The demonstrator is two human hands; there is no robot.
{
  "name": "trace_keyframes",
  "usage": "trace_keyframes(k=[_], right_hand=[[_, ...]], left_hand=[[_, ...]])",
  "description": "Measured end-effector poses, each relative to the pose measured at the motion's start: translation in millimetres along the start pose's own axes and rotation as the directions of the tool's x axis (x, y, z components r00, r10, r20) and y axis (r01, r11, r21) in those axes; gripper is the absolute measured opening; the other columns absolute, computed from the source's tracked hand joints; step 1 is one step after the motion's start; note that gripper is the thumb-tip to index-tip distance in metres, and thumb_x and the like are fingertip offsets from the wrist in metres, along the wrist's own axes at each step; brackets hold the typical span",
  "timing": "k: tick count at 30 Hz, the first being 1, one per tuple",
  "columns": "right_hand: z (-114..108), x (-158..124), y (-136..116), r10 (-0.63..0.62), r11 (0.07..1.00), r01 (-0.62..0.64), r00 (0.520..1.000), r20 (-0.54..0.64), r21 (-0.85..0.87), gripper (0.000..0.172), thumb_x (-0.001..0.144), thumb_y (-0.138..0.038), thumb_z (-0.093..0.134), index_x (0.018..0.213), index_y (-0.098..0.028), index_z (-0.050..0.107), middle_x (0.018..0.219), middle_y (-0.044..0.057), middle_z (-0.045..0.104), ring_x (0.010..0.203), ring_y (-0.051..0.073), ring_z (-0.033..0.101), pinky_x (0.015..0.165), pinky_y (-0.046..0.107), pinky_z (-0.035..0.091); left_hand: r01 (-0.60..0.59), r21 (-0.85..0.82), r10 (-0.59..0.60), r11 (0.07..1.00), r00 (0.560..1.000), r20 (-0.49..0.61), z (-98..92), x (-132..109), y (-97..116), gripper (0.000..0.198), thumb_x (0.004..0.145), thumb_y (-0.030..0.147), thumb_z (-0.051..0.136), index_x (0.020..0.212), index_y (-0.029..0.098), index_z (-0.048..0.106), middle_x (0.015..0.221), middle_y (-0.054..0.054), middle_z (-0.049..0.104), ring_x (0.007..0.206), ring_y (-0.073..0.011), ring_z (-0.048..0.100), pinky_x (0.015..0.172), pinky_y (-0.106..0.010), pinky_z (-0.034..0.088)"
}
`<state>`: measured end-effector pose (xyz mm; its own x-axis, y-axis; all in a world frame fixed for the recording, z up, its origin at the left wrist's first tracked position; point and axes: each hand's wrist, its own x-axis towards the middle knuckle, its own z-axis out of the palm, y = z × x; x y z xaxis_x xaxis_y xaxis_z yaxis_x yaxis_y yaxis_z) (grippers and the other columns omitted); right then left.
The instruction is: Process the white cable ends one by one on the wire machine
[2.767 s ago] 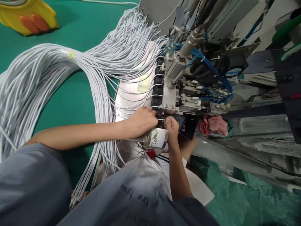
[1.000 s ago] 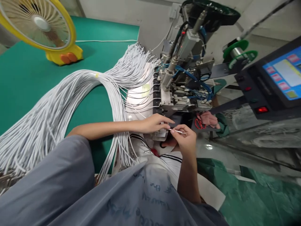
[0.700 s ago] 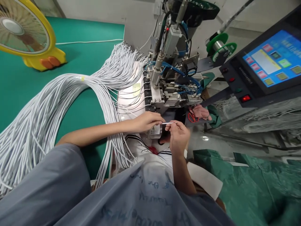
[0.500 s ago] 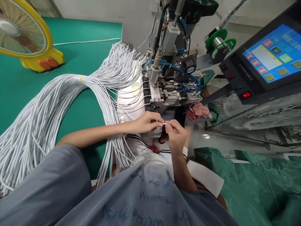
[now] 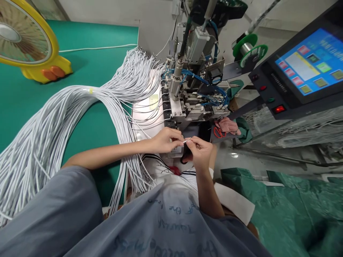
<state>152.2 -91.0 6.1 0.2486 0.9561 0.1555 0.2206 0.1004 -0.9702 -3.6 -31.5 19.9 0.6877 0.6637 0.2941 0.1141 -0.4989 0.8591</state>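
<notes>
My left hand pinches a thin white cable close to its end. Facing it, my right hand closes thumb and forefinger on the tip of the same cable. Both hands are in front of the machine with metal cylinders and blue air hoses. A large bundle of white cables lies to the left, bent over and running down past my left forearm. Several single cables reach across a pale plate into the machine's black row of slots. The fine detail of the cable tip is too small to make out.
A yellow fan stands on the green table mat. At the right are a control panel with a lit screen and a green wire spool. Red-handled scissors and a pink cloth lie beside the machine.
The cable end between my fingers has tilted slightly, and my right fingers have shifted a little. A vertical rod and cylinder on the machine have moved slightly. Both hands keep their grip.
</notes>
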Motion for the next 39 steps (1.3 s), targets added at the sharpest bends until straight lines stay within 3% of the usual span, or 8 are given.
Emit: trace_keyframes(k=[5, 11, 13, 17, 21, 27, 32, 39], right_hand=[[10, -4, 7, -0.154, 0.979, 0.135, 0.980, -0.123, -0.152, 0.022, 0.081, -0.032, 0.058, 0.069, -0.017, 0.070, 0.054, -0.001, 0.047, 0.051, 0.010, 0.039, 0.048, 0.026, 0.032], [-5, 8, -5, -0.179, 0.905, 0.207, 0.978, 0.110, -0.370, 0.022, 0.081, -0.027, 0.057, 0.063, -0.016, 0.065, 0.050, -0.004, 0.039, 0.049, 0.009, 0.034, 0.048, 0.025, 0.030], [-5, 11, -4, -0.167, 0.925, 0.198, 0.979, 0.118, -0.326, 0.023, 0.080, -0.027, 0.057, 0.061, -0.016, 0.063, 0.051, -0.004, 0.036, 0.049, 0.009, 0.034, 0.047, 0.025, 0.030], [9, 9, 5, -0.183, 0.968, 0.172, 0.982, -0.049, -0.182, 0.024, 0.081, -0.028, 0.056, 0.061, -0.016, 0.062, 0.051, -0.005, 0.031, 0.048, 0.009, 0.032, 0.048, 0.025, 0.030], [18, 11, 25, -0.088, 0.993, 0.077, 0.988, -0.127, -0.089, 0.024, 0.080, -0.031, 0.057, 0.063, -0.015, 0.064, 0.052, -0.004, 0.040, 0.049, 0.009, 0.037, 0.050, 0.024, 0.034], [9, 42, 67, 0.086, 0.995, -0.084, 0.995, 0.042, -0.045, 0.023, 0.077, -0.033, 0.056, 0.081, -0.015, 0.069, 0.081, 0.006, 0.070, 0.075, 0.017, 0.061, 0.071, 0.030, 0.047], [13, 59, 80, 0.178, 0.984, -0.177, 0.978, 0.105, -0.018, 0.024, 0.074, -0.035, 0.059, 0.080, -0.014, 0.068, 0.079, 0.006, 0.069, 0.071, 0.016, 0.060, 0.067, 0.029, 0.047], [22, 63, 81, 0.252, 0.963, -0.262, 0.959, 0.132, 0.063, 0.019, 0.069, -0.035, 0.063, 0.071, -0.016, 0.064, 0.064, 0.001, 0.061, 0.060, 0.014, 0.055, 0.058, 0.027, 0.044]], left_hand=[[-0.016, 0.112, 0.017, 0.994, 1.000, -0.008, -3.0, 1, 0, 0.023, 0.086, 0.025, 0.053, 0.075, 0.012, 0.069, 0.062, -0.001, 0.056, 0.057, -0.0080, 0.049, 0.054, -0.019, 0.038], [-0.194, 0.521, 0.135, 0.831, 0.980, 0.149, -12.1, 2, -11, 0.030, 0.088, 0.017, 0.040, 0.085, 0.013, 0.069, 0.072, -0.006, 0.057, 0.062, -0.0116, 0.051, 0.056, -0.023, 0.038], [-0.160, 0.490, 0.130, 0.857, 0.987, 0.096, -10.0, 2, -11, 0.028, 0.088, 0.018, 0.042, 0.082, 0.013, 0.069, 0.069, -0.005, 0.057, 0.062, -0.0117, 0.051, 0.057, -0.023, 0.038], [-0.014, 0.214, 0.022, 0.977, 0.999, -0.037, -2.1, 3, -9, 0.022, 0.088, 0.022, 0.050, 0.079, 0.012, 0.068, 0.066, -0.002, 0.059, 0.062, -0.0094, 0.053, 0.058, -0.020, 0.040], [0.021, 0.197, -0.033, 0.980, 0.998, 0.059, -3.8, 6, -15, 0.024, 0.090, 0.023, 0.048, 0.087, 0.012, 0.068, 0.070, -0.003, 0.059, 0.065, -0.0093, 0.054, 0.060, -0.019, 0.041], [0.016, 0.672, -0.168, 0.741, 0.972, 0.162, -16.7, 13, -40, 0.031, 0.093, 0.019, 0.035, 0.088, 0.008, 0.064, 0.090, -0.009, 0.057, 0.060, -0.0090, 0.049, 0.058, -0.022, 0.038], [0.006, 0.751, -0.235, 0.661, 0.952, 0.198, -18.1, 16, -50, 0.031, 0.092, 0.015, 0.032, 0.090, 0.007, 0.062, 0.093, -0.009, 0.055, 0.057, -0.0075, 0.048, 0.058, -0.022, 0.038], [0.020, 0.724, -0.249, 0.690, 0.945, 0.211, -16.0, 17, -57, 0.034, 0.094, 0.017, 0.030, 0.100, 0.008, 0.062, 0.095, -0.011, 0.057, 0.062, -0.0094, 0.051, 0.062, -0.022, 0.040]])
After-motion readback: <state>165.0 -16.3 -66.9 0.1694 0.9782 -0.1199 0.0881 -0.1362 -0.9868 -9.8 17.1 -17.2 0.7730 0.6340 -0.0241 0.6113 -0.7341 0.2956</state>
